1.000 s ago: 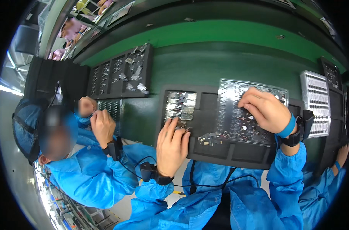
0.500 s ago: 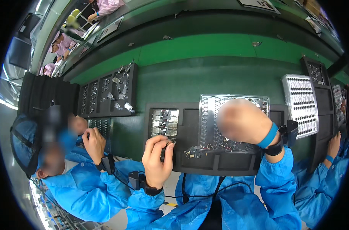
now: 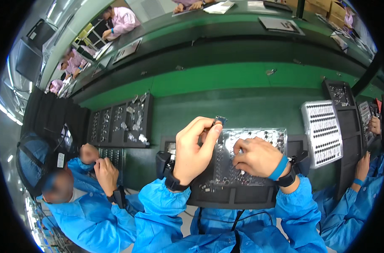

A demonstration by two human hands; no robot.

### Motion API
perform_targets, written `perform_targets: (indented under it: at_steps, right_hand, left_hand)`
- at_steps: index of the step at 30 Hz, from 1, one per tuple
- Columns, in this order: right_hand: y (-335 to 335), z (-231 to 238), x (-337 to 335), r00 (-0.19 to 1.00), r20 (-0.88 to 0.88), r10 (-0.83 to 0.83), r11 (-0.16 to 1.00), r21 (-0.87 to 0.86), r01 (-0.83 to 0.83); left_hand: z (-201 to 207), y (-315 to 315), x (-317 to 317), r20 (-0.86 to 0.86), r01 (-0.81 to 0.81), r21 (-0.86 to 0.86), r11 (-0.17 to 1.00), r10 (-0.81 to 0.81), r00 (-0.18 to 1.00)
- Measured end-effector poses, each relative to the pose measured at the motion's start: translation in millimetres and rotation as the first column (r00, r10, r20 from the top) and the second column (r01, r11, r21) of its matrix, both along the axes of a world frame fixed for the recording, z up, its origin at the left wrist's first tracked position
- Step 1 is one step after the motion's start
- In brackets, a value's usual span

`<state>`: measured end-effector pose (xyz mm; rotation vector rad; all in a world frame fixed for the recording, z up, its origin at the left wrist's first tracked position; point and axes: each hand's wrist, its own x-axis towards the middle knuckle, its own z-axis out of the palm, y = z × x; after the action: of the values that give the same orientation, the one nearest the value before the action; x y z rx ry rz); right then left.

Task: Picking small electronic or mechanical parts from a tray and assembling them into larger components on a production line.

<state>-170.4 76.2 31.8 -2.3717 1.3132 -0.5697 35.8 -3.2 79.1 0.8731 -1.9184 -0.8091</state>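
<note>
My left hand (image 3: pixel 196 145) is raised above the black tray (image 3: pixel 251 200), pinching a small dark circuit board (image 3: pixel 220 120) between thumb and index finger. Below and to its right lies a clear plastic tray (image 3: pixel 280 137) with rows of small shaped pockets and tiny parts in them. Over its middle, my right hand (image 3: pixel 257 157) reaches down with fingers bent and closed together. Whatever lies between those fingertips is too small to make out. Several small loose pieces (image 3: pixel 206 187) rest in the black tray, left of the clear one.
On the left, a co-worker in blue sits by a black compartment tray (image 3: pixel 147 122) of small metal parts. To the right stand a clear tray of rowed parts (image 3: pixel 322 135) and another black tray (image 3: pixel 350 126), near a second co-worker's hand (image 3: pixel 362 168). A raised ledge (image 3: pixel 225 48) runs behind.
My left hand has moved from the left compartment up and right, now with the circuit board in its pinch. My right hand has shifted slightly left and lower. The view has tilted up.
</note>
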Motion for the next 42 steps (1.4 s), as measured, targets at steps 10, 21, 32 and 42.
perform_targets:
  at_steps: [10,21,32,42]
  right_hand:
    - [-12.4,14.7,-7.5,0.879,0.475,-0.03,0.986,0.16,-0.053]
    - [-18.5,-1.1,-12.2,0.34,0.797,-0.5,0.856,0.515,0.05]
    - [-17.6,-1.4,-10.7,0.247,0.792,-0.559,0.815,0.58,-0.016]
    - [-14.1,1.5,-7.8,0.324,0.765,-0.557,0.809,0.588,0.004]
  left_hand:
    - [-59.6,-16.2,-14.2,-0.431,0.238,0.494,0.836,-0.002,0.902]
    - [-56.5,-0.7,-14.2,-0.214,0.261,0.44,0.859,-0.182,0.96]
    - [-45.5,2.1,-15.1,-0.059,0.223,0.084,0.971,-0.219,0.974]
    - [-52.3,-1.0,-13.1,-0.053,0.234,-0.061,0.97,-0.237,0.97]
